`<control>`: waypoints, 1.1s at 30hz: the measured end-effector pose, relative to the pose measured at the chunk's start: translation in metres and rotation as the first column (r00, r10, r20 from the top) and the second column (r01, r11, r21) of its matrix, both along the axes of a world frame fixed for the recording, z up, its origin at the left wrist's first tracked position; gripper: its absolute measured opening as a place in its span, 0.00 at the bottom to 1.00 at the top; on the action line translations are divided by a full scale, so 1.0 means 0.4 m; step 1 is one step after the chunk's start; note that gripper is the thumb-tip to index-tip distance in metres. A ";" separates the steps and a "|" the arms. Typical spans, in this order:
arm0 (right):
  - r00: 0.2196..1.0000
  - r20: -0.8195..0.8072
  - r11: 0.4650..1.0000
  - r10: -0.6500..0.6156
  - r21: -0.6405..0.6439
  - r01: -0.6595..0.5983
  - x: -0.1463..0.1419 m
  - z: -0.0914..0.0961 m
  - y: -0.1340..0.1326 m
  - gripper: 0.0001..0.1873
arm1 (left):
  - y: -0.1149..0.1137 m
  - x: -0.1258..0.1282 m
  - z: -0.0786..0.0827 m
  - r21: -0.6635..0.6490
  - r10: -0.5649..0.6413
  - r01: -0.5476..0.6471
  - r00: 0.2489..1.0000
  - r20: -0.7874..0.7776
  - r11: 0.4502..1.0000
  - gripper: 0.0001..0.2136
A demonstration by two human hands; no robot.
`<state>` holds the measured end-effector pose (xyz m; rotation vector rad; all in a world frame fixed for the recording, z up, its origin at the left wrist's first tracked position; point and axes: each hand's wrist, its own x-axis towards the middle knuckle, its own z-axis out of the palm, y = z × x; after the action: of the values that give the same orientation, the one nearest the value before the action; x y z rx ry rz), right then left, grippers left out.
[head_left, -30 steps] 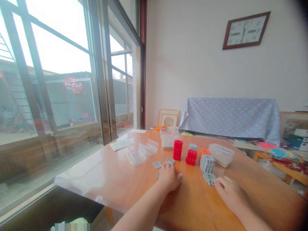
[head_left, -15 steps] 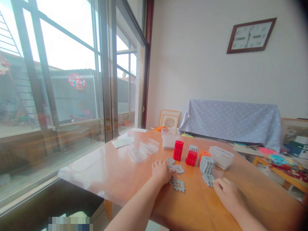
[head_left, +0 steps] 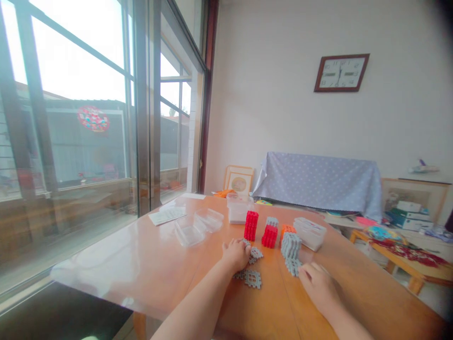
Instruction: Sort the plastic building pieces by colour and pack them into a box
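Flat grey interlocking tiles with toothed edges lie on the table around my left hand (head_left: 236, 254). Its fingers are bent down over the far grey tile (head_left: 247, 242), covering part of it. Just right of the fingers is another grey tile (head_left: 255, 255), and a latticed grey tile (head_left: 252, 278) lies nearer me. My right hand (head_left: 318, 283) has thumb and forefinger together at the near edge of a grey tile (head_left: 293, 267) leaning at the foot of a grey stack (head_left: 291, 244). The exact finger contact of both hands is partly hidden.
Beyond the hands stand a tall red stack (head_left: 251, 225), a shorter red stack (head_left: 269, 236) and orange tiles (head_left: 287, 229). Clear plastic boxes (head_left: 310, 233) (head_left: 239, 210) flank them. Clear lids (head_left: 189, 231) and a paper sheet (head_left: 167, 216) lie on the left of the wooden table (head_left: 272, 311).
The camera view has turned a little to the right. My left hand has shifted forward to the far grey tile, its fingers more bent. My right hand stays at the grey tile by the stack.
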<state>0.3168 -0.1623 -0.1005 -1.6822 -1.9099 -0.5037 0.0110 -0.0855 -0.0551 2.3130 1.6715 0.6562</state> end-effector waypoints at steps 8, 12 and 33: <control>0.999 -0.013 0.999 -0.036 0.013 0.036 -0.020 0.019 -0.017 0.19 | -0.040 0.044 0.016 0.017 -0.154 0.155 0.987 -0.050 0.988 0.17; 0.998 -0.020 0.998 -0.063 0.004 0.063 -0.027 0.028 -0.022 0.18 | -0.058 0.087 0.016 0.098 -0.190 0.201 0.975 -0.112 0.975 0.19; 0.958 -0.285 0.997 0.013 0.078 0.010 -0.050 0.085 -0.041 0.14 | -0.047 0.254 0.038 -0.285 0.208 0.466 0.211 0.955 0.838 0.13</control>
<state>0.2970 -0.1786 -0.0665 -1.6055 -1.6614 -0.3103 0.1127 -0.1044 -0.0400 1.0299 0.7657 1.1026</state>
